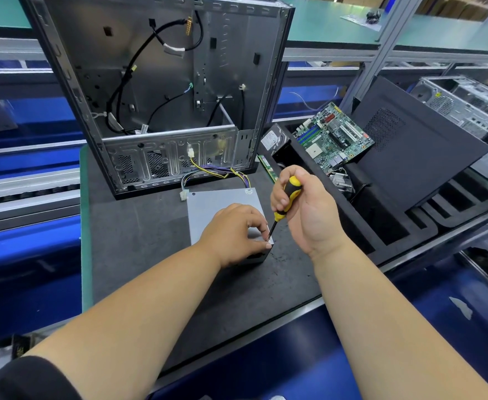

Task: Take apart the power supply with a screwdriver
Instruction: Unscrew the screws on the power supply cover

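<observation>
Unscrewing underway: my right hand (300, 209) grips the screwdriver (287, 202), tip at the power supply (222, 200) corner, five o'clock of the case (162, 90); left hand (234, 232) pinches there; next, I judge, steady turns

No legible txt anywhere. Hard drive (272, 139) has a white label, print too small/blurry. Power supply (222, 199) sticker unreadable too.
</observation>
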`<state>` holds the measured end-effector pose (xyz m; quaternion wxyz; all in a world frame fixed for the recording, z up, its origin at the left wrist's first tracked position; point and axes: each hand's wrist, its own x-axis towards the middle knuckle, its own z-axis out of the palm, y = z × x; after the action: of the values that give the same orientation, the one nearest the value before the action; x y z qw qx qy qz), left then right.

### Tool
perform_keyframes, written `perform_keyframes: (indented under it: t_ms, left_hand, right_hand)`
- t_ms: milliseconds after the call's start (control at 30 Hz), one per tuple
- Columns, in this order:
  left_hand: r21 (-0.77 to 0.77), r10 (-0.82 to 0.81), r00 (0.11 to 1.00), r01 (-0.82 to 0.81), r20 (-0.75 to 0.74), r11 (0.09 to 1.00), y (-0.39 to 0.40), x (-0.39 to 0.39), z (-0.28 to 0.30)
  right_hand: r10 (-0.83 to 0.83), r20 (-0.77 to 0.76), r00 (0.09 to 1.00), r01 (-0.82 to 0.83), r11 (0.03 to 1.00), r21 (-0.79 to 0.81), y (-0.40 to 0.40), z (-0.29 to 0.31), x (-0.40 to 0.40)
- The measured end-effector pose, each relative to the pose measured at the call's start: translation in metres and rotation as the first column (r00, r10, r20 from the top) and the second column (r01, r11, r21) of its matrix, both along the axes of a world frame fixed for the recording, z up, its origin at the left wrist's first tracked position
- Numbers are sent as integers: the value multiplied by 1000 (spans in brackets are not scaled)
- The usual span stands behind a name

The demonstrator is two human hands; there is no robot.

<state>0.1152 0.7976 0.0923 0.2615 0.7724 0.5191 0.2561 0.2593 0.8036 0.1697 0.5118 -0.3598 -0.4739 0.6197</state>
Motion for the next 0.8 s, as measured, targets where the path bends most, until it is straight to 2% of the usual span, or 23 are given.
perform_keyframes:
  t_ms: [200,433,667,800]
  left_hand:
    - [17,-9,1000,9,2,1000,1,0,-1]
    - [21,-3,1000,4,-17,1000,2,0,-1]
    - [14,0,1000,0,-7,1000,2,0,-2]
    - [10,2,1000,-2,-11,1000,2,0,-2]
  right_hand:
    - [1,13,1000,-2,998,64,-3,-4,2]
    - [-16,69,998,15,1000,26,3,-2,9]
    - [8,-38,999,-10,998,-58,4,-4,1]
    - [25,-37,999,-27,999,-37,3,-5,1]
